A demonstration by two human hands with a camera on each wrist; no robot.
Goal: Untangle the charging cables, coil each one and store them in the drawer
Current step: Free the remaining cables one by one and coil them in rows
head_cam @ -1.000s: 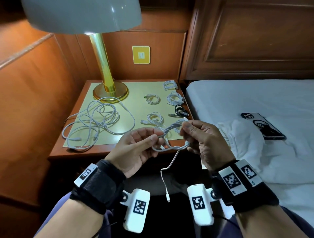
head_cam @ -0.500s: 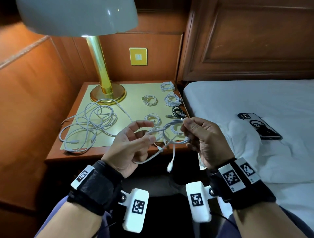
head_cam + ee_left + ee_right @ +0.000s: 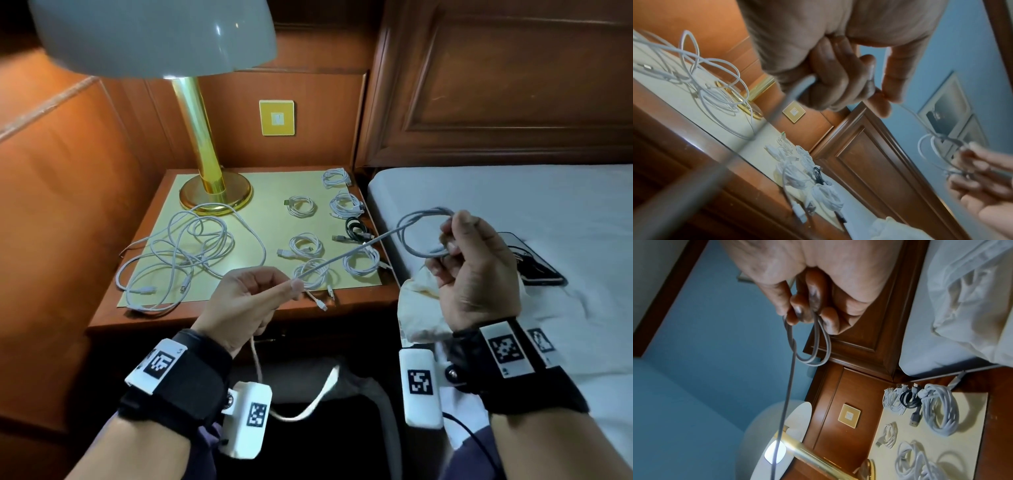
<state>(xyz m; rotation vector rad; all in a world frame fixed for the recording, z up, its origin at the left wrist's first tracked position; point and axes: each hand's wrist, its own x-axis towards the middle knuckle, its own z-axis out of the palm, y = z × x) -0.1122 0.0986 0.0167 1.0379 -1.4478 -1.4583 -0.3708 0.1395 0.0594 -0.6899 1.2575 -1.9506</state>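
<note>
My right hand [image 3: 466, 253] grips a small coil of a white cable [image 3: 421, 236] above the bed's edge; the loops [image 3: 813, 350] hang from its fingertips [image 3: 797, 311] in the right wrist view. From the coil the cable runs taut down-left to my left hand [image 3: 260, 294], which pinches it between thumb and fingers [image 3: 869, 81]. Its free tail [image 3: 308, 401] hangs below the left wrist. A loose tangle of white cables [image 3: 185, 253] lies on the left of the nightstand [image 3: 239, 318]. Several coiled cables [image 3: 305, 243] sit on its right side, one black [image 3: 354, 229].
A brass lamp [image 3: 212, 185] with a pale shade stands at the nightstand's back left. The bed [image 3: 513, 192] with white sheets lies to the right, a phone [image 3: 534, 260] on it behind my right hand. Wood panelling surrounds the nightstand.
My hands have drawn apart: the right has lifted the coil up and right over the bed, the left has slid along the cable, which is now stretched taut between them.
</note>
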